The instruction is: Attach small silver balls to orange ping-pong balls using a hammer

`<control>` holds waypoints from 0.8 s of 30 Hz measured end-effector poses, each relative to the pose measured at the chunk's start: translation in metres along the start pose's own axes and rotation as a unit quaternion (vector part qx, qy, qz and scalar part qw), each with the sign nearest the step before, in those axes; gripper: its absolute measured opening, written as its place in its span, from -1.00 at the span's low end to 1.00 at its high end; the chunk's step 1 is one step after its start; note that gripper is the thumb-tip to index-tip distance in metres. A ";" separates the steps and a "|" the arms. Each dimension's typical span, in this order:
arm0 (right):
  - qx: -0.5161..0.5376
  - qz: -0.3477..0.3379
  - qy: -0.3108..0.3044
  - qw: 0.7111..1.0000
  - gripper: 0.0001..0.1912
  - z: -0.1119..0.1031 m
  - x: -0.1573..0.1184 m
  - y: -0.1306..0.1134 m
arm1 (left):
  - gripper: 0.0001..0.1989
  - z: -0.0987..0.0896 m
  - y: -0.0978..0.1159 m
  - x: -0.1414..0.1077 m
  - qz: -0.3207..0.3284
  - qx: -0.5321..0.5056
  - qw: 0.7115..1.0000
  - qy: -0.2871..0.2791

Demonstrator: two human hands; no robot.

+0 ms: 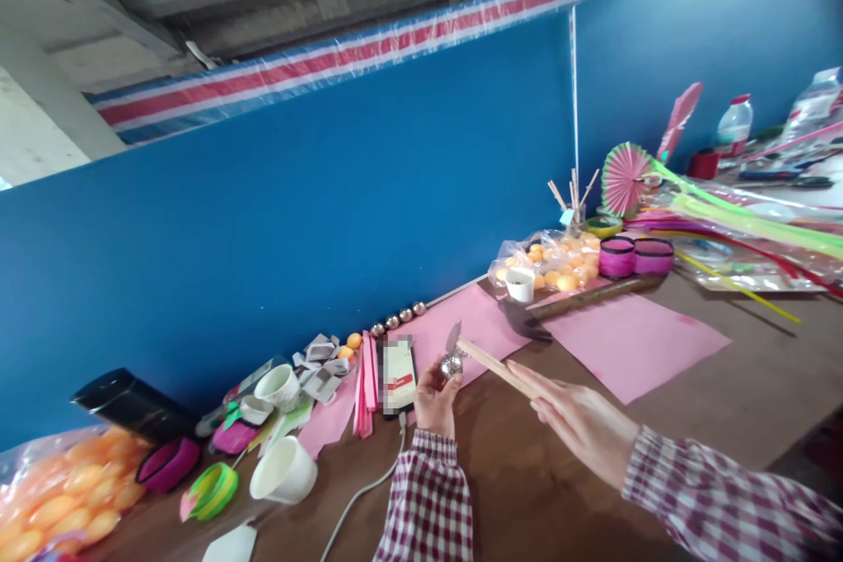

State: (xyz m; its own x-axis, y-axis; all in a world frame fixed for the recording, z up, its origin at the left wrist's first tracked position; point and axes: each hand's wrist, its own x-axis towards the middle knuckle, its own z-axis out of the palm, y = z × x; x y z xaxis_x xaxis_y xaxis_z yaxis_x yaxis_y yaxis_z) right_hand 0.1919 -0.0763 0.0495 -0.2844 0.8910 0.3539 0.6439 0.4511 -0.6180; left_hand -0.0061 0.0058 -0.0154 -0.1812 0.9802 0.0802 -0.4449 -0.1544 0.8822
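Observation:
My left hand (435, 402) is closed around a shiny silver ball (451, 365), held up between thumb and fingers above the table. A thin, pointed grey piece (454, 335) stands just above the ball; I cannot tell whether it is attached. My right hand (580, 418) grips a flat wooden stick (493, 364) whose far end reaches the top of the ball. Whether the stick touches the ball is unclear. Behind my left hand lies a phone (399, 376) with a lit screen and a cable plugged in. Several similar silver balls (393, 321) line the base of the blue partition.
A hammer (593, 294) lies by pink paper (636, 347). Bags of orange balls (559, 263) (75, 492) sit at both sides. White cups (284, 470), a black tumbler (132, 404) and pink strips (366, 382) are on the left. The blue partition (296, 219) bounds the table's back.

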 end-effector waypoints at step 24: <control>-0.043 -0.015 -0.015 0.999 -0.50 -0.005 0.005 -0.002 | -0.32 0.002 0.000 -0.007 0.155 0.229 0.961 -0.011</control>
State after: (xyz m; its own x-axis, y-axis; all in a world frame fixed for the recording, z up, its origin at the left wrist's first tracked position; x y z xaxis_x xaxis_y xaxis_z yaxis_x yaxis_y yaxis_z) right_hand 0.1931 -0.0727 0.0559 -0.3240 0.8789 0.3500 0.6932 0.4723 -0.5444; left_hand -0.0029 -0.0009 -0.0150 -0.2213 0.8995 0.3768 0.0599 -0.3731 0.9259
